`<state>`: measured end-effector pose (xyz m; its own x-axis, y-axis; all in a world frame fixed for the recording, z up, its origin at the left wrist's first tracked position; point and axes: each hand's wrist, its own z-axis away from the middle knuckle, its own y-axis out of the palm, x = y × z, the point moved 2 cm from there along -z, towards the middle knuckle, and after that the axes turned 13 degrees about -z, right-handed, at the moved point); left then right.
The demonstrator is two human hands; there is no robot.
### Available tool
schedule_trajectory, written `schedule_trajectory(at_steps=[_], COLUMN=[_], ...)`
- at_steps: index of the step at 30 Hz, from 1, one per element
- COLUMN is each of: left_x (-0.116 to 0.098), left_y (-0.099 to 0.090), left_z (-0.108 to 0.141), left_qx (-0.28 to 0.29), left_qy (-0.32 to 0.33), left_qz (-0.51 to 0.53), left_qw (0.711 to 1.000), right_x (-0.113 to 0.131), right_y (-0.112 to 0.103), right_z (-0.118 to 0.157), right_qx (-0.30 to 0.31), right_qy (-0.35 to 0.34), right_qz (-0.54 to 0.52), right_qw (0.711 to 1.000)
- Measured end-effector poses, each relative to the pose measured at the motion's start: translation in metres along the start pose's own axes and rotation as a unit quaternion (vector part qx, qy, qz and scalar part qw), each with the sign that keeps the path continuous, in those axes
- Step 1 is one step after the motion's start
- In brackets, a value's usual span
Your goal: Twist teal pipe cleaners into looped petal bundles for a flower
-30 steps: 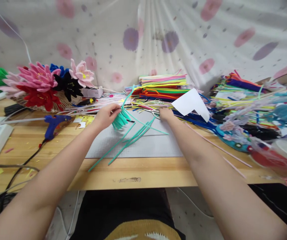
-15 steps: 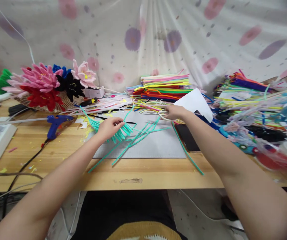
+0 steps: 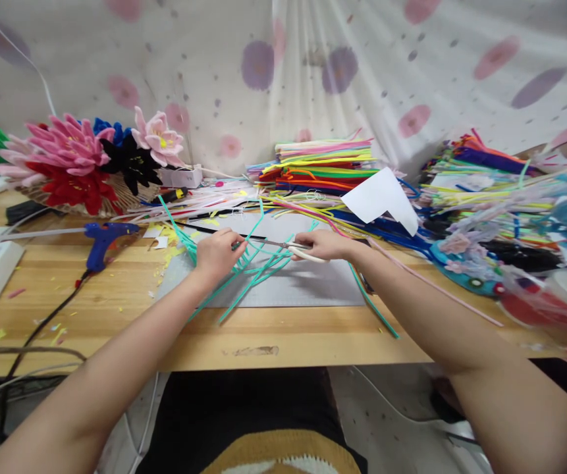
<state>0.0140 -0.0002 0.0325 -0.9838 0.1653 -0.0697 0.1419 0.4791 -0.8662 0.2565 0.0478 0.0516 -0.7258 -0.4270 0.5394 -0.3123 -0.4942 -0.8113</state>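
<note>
My left hand (image 3: 218, 255) is closed around teal pipe cleaners (image 3: 182, 236), whose ends stick out on both sides of the fist. In my right hand (image 3: 330, 243) are scissors (image 3: 307, 255) with white handles; their blades point left toward my left fingers. Whether the blades touch a pipe cleaner, I cannot make out. Below both hands, more loose teal pipe cleaners (image 3: 249, 291) lie crossed on a grey mat (image 3: 307, 289). One teal strand (image 3: 375, 308) lies apart, off the mat's right side.
A blue glue gun (image 3: 101, 245) lies at left, near a basket of fuzzy flowers (image 3: 73, 148). Colourful pipe cleaner bundles (image 3: 325, 161) stand at the back. White paper (image 3: 372, 196) rests behind my right hand. A long pink pipe cleaner (image 3: 431, 284) passes behind my right forearm.
My right hand has come back from the pile at the rear with the scissors, toward my left hand. A pink pipe cleaner now trails at right. The teal bundle is turned and more hidden by my left hand.
</note>
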Motion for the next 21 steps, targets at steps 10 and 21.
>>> schedule_trajectory(at_steps=[10, 21], left_x=[-0.0028, -0.002], left_y=[0.0012, 0.0034], left_z=[0.0009, 0.0006], left_qx=[-0.019, -0.042], left_qy=[0.03, 0.056], left_qz=[-0.025, -0.071], left_qw=[0.999, 0.995], right_x=[0.0011, 0.0089], right_y=[0.0081, 0.0058], right_z=[-0.0097, -0.0092], right_qx=[0.015, 0.022], right_qy=[-0.006, -0.017], right_qz=[-0.023, -0.03], right_qw=[1.0, 0.999])
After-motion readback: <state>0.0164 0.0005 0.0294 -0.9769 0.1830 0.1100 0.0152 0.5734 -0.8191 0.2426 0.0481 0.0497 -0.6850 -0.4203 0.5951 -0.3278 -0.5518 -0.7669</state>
